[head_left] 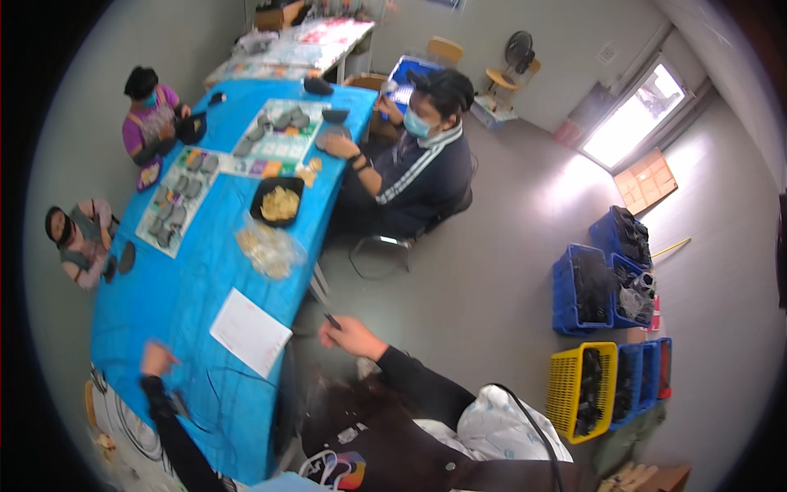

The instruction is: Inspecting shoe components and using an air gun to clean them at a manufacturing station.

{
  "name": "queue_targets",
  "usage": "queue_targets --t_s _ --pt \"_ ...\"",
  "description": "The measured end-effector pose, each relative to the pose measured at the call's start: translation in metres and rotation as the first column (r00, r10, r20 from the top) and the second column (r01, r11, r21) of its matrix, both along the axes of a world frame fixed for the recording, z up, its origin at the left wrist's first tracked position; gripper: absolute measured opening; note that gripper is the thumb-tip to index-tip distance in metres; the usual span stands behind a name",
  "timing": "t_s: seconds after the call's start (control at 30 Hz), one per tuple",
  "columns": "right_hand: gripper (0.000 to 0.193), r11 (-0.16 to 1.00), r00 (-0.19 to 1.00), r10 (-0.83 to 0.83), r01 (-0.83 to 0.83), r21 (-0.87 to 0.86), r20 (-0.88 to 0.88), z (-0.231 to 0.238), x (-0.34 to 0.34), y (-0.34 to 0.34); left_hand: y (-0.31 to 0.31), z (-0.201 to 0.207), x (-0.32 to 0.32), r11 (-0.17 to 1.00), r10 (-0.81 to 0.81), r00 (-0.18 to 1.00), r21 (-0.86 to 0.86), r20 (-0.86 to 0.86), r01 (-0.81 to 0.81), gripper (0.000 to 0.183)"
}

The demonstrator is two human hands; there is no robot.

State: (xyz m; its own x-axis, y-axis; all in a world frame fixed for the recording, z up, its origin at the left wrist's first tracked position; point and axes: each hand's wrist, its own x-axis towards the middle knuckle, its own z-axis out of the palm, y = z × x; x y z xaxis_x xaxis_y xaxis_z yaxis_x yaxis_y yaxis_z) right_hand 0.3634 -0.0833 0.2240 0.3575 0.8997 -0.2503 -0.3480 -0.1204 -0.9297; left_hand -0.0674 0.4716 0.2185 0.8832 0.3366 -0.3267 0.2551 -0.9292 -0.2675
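My right hand [357, 338] is closed around a short, dark, pen-like stick [332, 321], held just off the right edge of the blue-covered table [197, 299]. To the left, my left hand [158, 358] hovers over or rests on the blue cover, blurred by motion; its fingers are hard to make out. Between the two hands lies a white sheet of paper [251, 332] with faint lines. A thin dark cable [215, 385] runs over the cover near my left hand.
A clear bag of beige pieces [269, 248] and a black tray of beige pieces [280, 202] stand beyond the paper. Grey pads lie on printed sheets [182, 197]. A masked person [426, 156] sits at the right side; two others sit left. Blue crates [584, 291] and a yellow crate [582, 394] stand right.
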Motion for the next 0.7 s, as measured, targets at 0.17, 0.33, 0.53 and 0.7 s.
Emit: queue_targets --t_s 0.17,0.33,0.53,0.7 --pt "0.017 0.991 0.988 -0.018 0.038 -0.125 0.15 -0.001 -0.017 -0.023 -0.218 -0.168 0.031 0.366 0.485 0.684 -0.584 -0.544 -0.724 0.039" --pt "0.018 0.953 0.903 0.159 -0.036 -0.3 0.399 -0.014 -0.065 -0.006 -0.36 -0.141 -0.04 -0.271 0.664 0.349 -0.648 -0.661 -0.712 0.054" --pt "0.009 0.792 0.124 -0.512 -0.317 0.523 0.85 0.31 -0.197 0.077 -0.375 -0.149 -0.113 -0.268 0.783 0.404 -0.843 -0.473 -0.467 0.055" --pt "0.014 0.594 0.071 -0.607 -0.622 0.511 0.792 0.365 -0.273 0.14 -0.374 -0.104 -0.175 -0.23 0.923 0.24 -0.931 -0.301 -0.283 0.072"
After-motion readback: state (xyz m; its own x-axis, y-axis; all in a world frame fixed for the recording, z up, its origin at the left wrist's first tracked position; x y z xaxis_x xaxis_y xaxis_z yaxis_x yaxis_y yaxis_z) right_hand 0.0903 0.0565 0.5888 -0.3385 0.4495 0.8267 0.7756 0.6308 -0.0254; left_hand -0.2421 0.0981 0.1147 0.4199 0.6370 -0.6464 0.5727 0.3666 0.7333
